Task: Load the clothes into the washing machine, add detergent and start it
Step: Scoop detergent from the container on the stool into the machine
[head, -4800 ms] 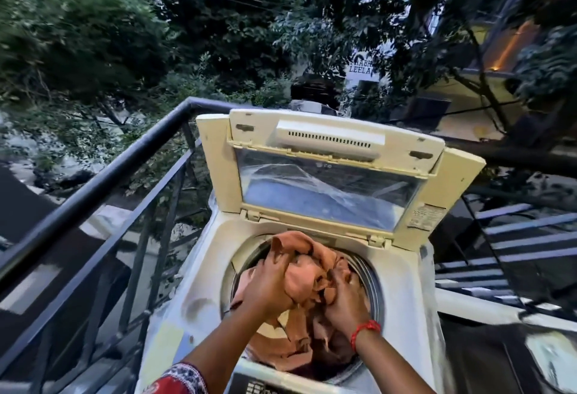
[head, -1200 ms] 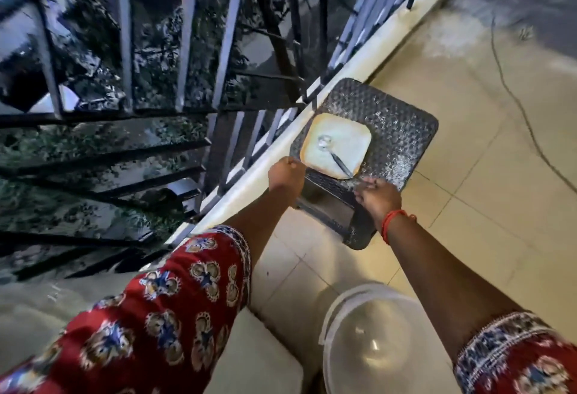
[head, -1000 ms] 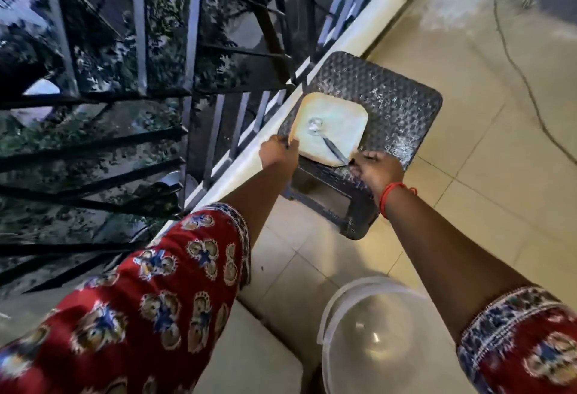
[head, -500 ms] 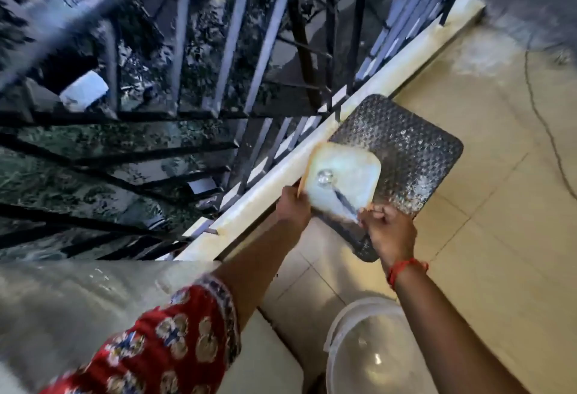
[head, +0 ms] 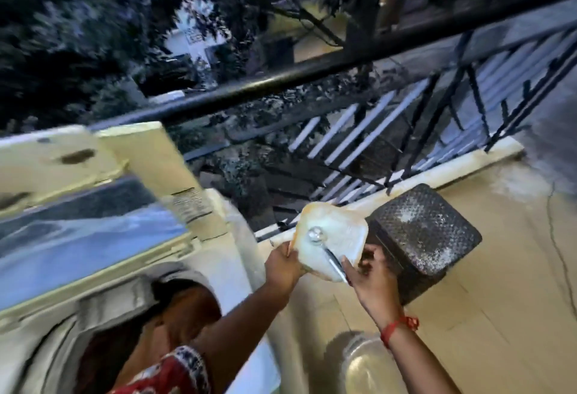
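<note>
A cream square detergent container [head: 338,237] is held in the air to the right of the washing machine [head: 218,256], with a metal spoon [head: 327,251] lying in it. My left hand [head: 282,264] grips its left edge. My right hand [head: 370,276] holds its near right corner by the spoon handle. The machine's lid [head: 78,175] stands up and the drum opening [head: 150,325] shows dark orange clothes, partly hidden by my left arm.
A dark textured stool [head: 427,231] stands on the tiled floor just behind the container. A clear bucket [head: 362,362] sits on the floor below my right forearm. A black balcony railing [head: 343,63] runs behind the machine and stool.
Both hands have lifted the container with the spoon off the stool and carried it left toward the machine. My view has swung up, bringing the open washer back into sight.
</note>
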The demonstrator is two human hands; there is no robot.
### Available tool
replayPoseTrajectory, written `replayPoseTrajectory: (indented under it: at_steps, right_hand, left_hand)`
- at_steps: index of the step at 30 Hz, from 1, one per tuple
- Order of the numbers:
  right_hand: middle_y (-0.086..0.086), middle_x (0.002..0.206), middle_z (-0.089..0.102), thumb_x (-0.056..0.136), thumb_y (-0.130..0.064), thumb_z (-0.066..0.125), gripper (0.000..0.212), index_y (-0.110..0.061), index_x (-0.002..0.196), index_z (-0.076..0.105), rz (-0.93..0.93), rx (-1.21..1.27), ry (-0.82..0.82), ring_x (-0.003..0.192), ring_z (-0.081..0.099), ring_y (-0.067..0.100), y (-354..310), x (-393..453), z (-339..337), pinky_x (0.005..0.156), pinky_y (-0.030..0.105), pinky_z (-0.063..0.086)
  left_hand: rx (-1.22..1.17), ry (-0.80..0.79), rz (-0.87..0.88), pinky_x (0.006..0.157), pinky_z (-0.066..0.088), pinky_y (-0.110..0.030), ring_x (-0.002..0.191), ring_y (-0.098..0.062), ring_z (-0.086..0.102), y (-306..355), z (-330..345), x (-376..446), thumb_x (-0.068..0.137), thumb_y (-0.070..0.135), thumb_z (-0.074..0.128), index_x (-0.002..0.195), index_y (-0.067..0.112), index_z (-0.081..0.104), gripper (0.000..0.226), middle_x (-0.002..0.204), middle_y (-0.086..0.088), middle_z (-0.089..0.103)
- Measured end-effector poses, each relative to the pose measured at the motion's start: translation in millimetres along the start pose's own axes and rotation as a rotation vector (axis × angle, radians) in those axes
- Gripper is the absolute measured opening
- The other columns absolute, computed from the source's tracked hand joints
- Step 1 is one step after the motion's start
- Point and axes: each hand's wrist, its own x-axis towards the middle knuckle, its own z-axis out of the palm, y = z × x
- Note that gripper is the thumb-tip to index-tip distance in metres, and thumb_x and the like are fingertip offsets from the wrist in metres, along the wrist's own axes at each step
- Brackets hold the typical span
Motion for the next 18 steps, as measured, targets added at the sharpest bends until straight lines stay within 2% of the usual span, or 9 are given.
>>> replayPoseTrajectory:
  at_steps: [2,3,4,6,8,10,14,16,18]
  right_hand:
    - [0.008,0.117,0.061,0.072,-0.051,0.077,0.07,-0.018,0.128,0.048,-0.191,-0.143,0.021,0.107,0.058,0.024,-29.9,-40.2,8.6,0.087,0.039,0.052]
    - [0.01,0.123,0.052,0.071,-0.053,0.077,0.077,-0.018,0.132,0.046,-0.296,-0.224,0.054,0.112,0.051,0.026,-43.5,-61.2,12.6,0.091,0.04,0.049]
    - [0.011,0.123,0.048,0.07,-0.056,0.076,0.08,-0.018,0.134,0.046,-0.394,-0.332,0.096,0.11,0.047,0.028,-55.8,-78.9,16.7,0.09,0.04,0.047]
    - [0.009,0.119,0.049,0.069,-0.064,0.071,0.074,-0.025,0.129,0.052,-0.509,-0.535,0.1,0.103,0.046,0.03,-82.6,-122.2,34.6,0.084,0.041,0.045]
    - [-0.001,0.114,0.056,0.069,-0.068,0.064,0.059,-0.034,0.117,0.058,-0.511,-0.681,-0.02,0.105,0.05,0.027,-104.9,-158.7,60.3,0.081,0.04,0.046]
    - [-0.006,0.107,0.062,0.071,-0.066,0.062,0.05,-0.035,0.11,0.059,-0.502,-0.732,-0.169,0.106,0.055,0.024,-119.7,-187.0,87.4,0.082,0.039,0.047]
    - [-0.004,0.102,0.066,0.074,-0.06,0.064,0.049,-0.031,0.113,0.058,-0.608,-0.767,-0.358,0.099,0.062,0.022,-141.7,-229.9,138.6,0.078,0.034,0.048]
    - [-0.003,0.1,0.066,0.076,-0.056,0.064,0.043,-0.028,0.109,0.058,-0.671,-0.802,-0.412,0.095,0.064,0.022,-148.0,-248.1,161.4,0.072,0.032,0.049]
    - [-0.001,0.098,0.066,0.081,-0.045,0.064,0.029,-0.024,0.101,0.059,-0.702,-0.827,-0.453,0.092,0.065,0.023,-152.1,-262.4,180.4,0.068,0.03,0.048]
  left_hand:
    - [-0.023,0.011,0.004,0.08,0.058,-0.052,0.088,-0.037,0.069,1.8,-47.8,-36.7,0.066,0.041,0.06,0.079,0.016,0.066,0.029,0.092,-0.022,0.072]
    - [-0.037,0.023,0.0,0.082,0.056,-0.055,0.091,-0.039,0.068,1.5,-71.0,-54.6,0.064,0.04,0.061,0.078,0.015,0.065,0.029,0.095,-0.027,0.07]
    - [-0.037,0.036,0.002,0.083,0.055,-0.057,0.092,-0.039,0.068,1.6,-91.7,-70.0,0.068,0.033,0.062,0.081,0.012,0.066,0.025,0.097,-0.03,0.069]
    - [-0.027,0.064,0.002,0.089,0.054,-0.053,0.095,-0.035,0.067,-9.2,-138.1,-97.5,0.086,0.02,0.059,0.097,0.007,0.066,0.019,0.101,-0.024,0.069]
    - [-0.04,0.108,-0.027,0.091,0.055,-0.045,0.092,-0.027,0.065,-26.1,-181.2,-118.6,0.096,0.015,0.051,0.106,0.008,0.066,0.02,0.1,-0.014,0.067]
    - [-0.048,0.147,-0.035,0.091,0.055,-0.043,0.091,-0.025,0.063,-43.7,-216.5,-132.7,0.097,0.015,0.048,0.111,0.003,0.065,0.025,0.098,-0.012,0.066]
    - [-0.09,0.226,-0.062,0.091,0.055,-0.046,0.093,-0.03,0.065,-72.9,-279.4,-159.6,0.095,0.02,0.05,0.107,0.004,0.066,0.025,0.097,-0.014,0.069]
    - [-0.157,0.25,-0.05,0.084,0.056,-0.041,0.087,-0.029,0.066,-89.6,-303.5,-168.7,0.091,0.023,0.055,0.096,0.008,0.069,0.021,0.089,-0.012,0.07]
    - [-0.159,0.288,-0.021,0.063,0.055,-0.029,0.072,-0.018,0.068,-104.8,-322.7,-174.7,0.09,0.024,0.058,0.08,0.014,0.069,0.018,0.072,-0.002,0.072]
